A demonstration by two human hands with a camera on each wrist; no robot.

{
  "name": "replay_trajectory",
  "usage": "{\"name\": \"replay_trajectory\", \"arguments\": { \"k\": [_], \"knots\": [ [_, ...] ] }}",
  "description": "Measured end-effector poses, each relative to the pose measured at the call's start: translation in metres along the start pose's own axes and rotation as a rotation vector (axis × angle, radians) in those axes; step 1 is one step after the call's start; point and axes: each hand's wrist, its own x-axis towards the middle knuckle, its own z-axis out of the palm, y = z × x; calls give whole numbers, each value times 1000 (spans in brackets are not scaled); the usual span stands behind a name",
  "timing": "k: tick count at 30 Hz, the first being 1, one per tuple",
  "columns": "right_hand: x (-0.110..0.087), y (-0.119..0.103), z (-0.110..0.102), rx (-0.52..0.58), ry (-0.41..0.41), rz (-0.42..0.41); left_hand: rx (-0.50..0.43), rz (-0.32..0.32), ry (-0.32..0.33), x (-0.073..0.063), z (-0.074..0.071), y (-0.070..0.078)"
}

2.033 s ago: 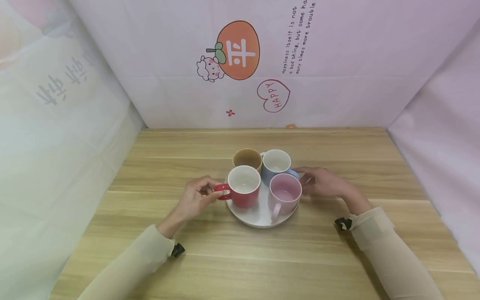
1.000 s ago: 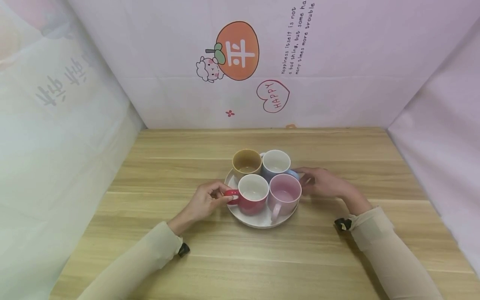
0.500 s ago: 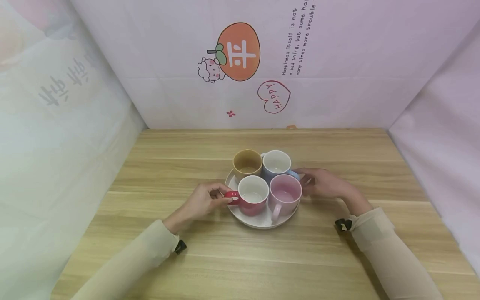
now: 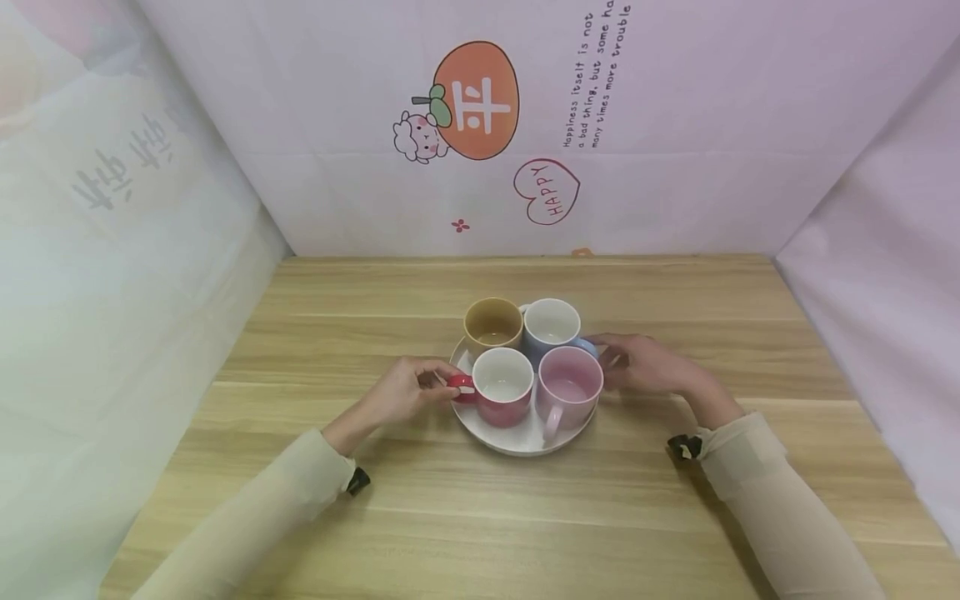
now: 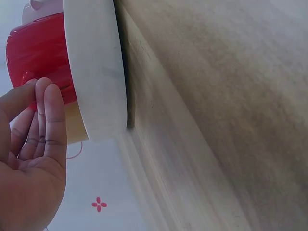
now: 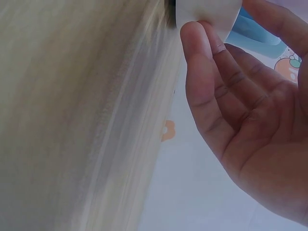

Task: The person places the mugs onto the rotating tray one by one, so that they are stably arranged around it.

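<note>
Four mugs crowd a round white tray [image 4: 525, 446] on the table. My left hand [image 4: 408, 387] pinches the handle of the red mug [image 4: 504, 410], white inside, at the tray's front left. In the left wrist view, thumb and fingertips meet at that handle, and the red mug [image 5: 41, 53] stands close to the tray's wall [image 5: 96, 67]. On the other side, my right hand [image 4: 645, 364] touches the tray with loosely bent fingers; its fingertips [image 6: 195, 38] lie against the outer wall. Nearest it are the pink mug [image 4: 572, 392] and the blue mug [image 4: 551, 329].
A mustard-yellow mug [image 4: 493, 325] stands behind the red one. Wood-grain table [image 4: 480, 533] surrounds the tray. White printed cloth [image 4: 337, 125] rises at the back and along both sides.
Over two seconds my left hand has lowered the red mug and moved it rightward into the tray. In the last half second it has shifted slightly left. My right hand stays put.
</note>
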Motion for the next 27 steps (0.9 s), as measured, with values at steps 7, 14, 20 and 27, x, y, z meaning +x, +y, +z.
{"name": "replay_trajectory", "arguments": {
  "k": [7, 14, 20, 27],
  "knots": [
    [1, 0, -2, -8, -1, 9, 29, -12, -7, 3, -2, 1],
    [1, -1, -3, -11, -1, 14, 25, -26, -25, 2, -5, 0],
    [1, -1, -3, -41, 25, 17, 1, -12, -21, -1, -9, -2],
    [3, -2, -9, -54, 69, 12, 56, 12, 45, 3, -24, -5]
  ]
}}
